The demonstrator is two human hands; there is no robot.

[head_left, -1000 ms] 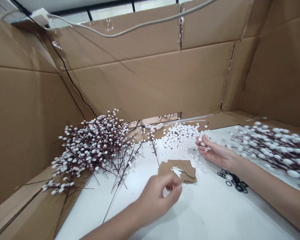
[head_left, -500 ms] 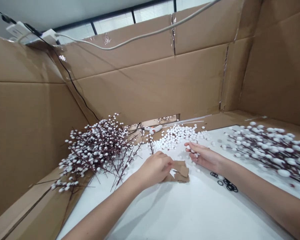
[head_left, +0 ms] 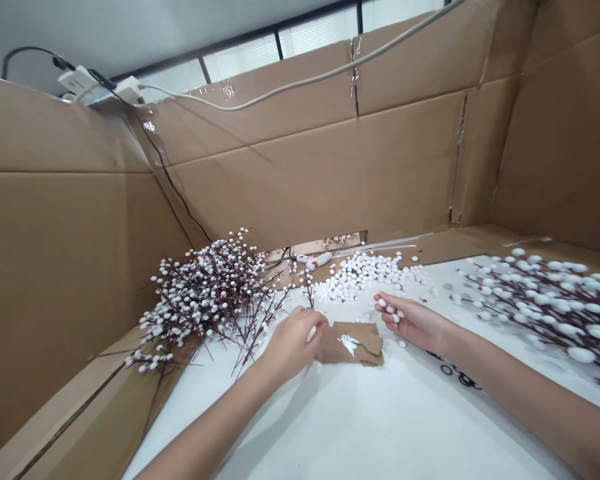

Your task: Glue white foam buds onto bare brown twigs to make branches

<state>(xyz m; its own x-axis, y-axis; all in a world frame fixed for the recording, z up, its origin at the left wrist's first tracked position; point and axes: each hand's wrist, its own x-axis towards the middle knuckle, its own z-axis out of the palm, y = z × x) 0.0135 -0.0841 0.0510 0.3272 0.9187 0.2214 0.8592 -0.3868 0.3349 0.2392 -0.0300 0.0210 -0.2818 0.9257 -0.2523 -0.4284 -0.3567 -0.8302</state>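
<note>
My left hand (head_left: 296, 339) is closed in a pinch just left of a torn cardboard piece. A small white foam berry (head_left: 311, 333) shows at its fingertips. A dark twig (head_left: 309, 295) rises behind the knuckles; whether the hand holds it I cannot tell. White glue (head_left: 349, 343) is smeared on the cardboard piece (head_left: 330, 347). Right of that, my right hand (head_left: 413, 322) is curled palm-inward around several white berries (head_left: 391, 310). Behind both hands lies a heap of loose white berries (head_left: 363, 273).
Berry-tipped twigs (head_left: 205, 287) are piled at left, with more berry stems (head_left: 545, 300) at right. Black rings (head_left: 463, 379) lie by my right forearm. A glue gun (head_left: 316, 261) rests at the back. Cardboard walls (head_left: 290, 173) enclose the white board (head_left: 370, 427).
My left hand has moved left, off the glue smear, which now shows more fully. The right hand stays near its place with the berries. The view has shifted slightly.
</note>
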